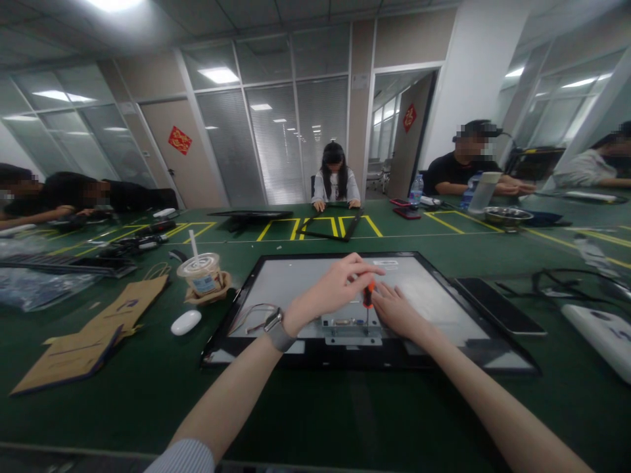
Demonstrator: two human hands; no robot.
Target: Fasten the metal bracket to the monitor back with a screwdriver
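Observation:
An orange and black screwdriver (368,295) stands upright, its shaft pointing down at a metal bracket (352,340) with connector ports. My left hand (331,287), with a watch on the wrist, closes its thumb and fingers at the top of the handle; the forefinger reaches past it. Beside the screwdriver, my right hand (398,314) lies open with fingers stretched over the back of a flat display panel (296,282). Whether its fingertips touch the handle, I cannot tell. Thin loose wires (252,316) lie on the panel's left side. The screwdriver's tip is too small to make out.
Left of the panel are an iced drink cup (200,274), a white earbud case (186,322) and a brown paper bag (93,328). A black phone (497,305) and a white device (599,335) lie right. Across the green table (315,414), a person (336,177) holds a black frame (330,230).

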